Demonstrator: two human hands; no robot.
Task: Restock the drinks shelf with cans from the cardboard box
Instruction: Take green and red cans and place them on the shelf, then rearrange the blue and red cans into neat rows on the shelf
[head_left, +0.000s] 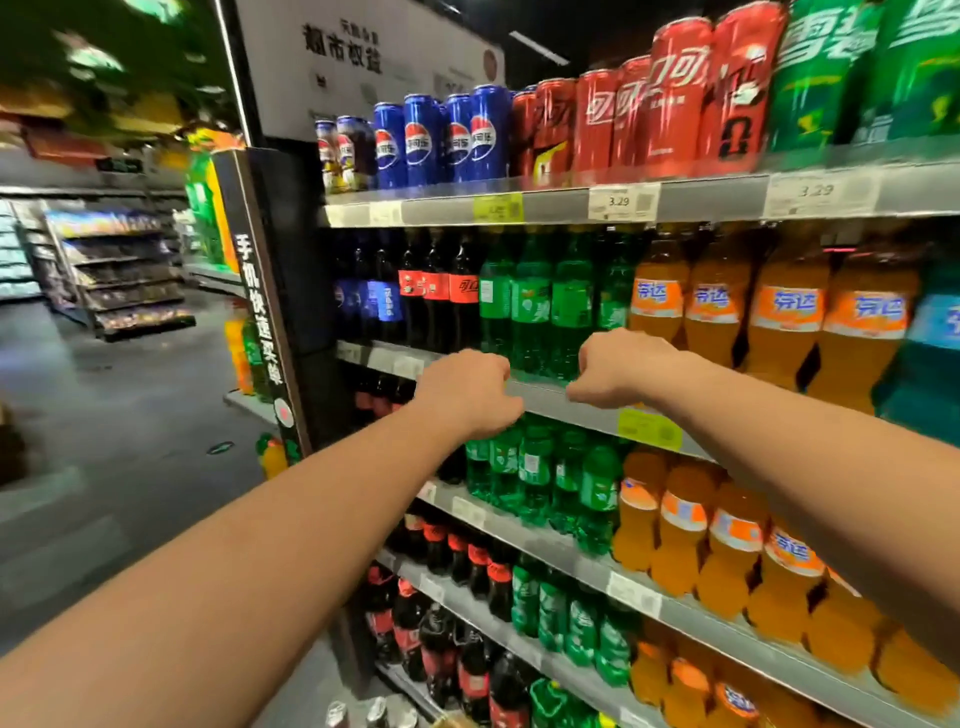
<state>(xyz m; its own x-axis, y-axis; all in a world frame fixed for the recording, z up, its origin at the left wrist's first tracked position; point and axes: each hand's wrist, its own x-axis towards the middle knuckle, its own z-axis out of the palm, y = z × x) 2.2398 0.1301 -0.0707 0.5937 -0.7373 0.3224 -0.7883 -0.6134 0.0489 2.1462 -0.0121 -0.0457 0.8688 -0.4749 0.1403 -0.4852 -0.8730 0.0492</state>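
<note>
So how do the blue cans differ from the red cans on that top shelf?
The blue cans carry a round red, white and blue logo; the red cans carry white lettering. The blue cans stand left of the red cans, nearer the shelf's end. Both are tall, slim cans standing upright on the top shelf.

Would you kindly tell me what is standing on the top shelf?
Blue cans, red cans and green cans stand on the top shelf. Whatever is behind the front row is hidden.
</note>
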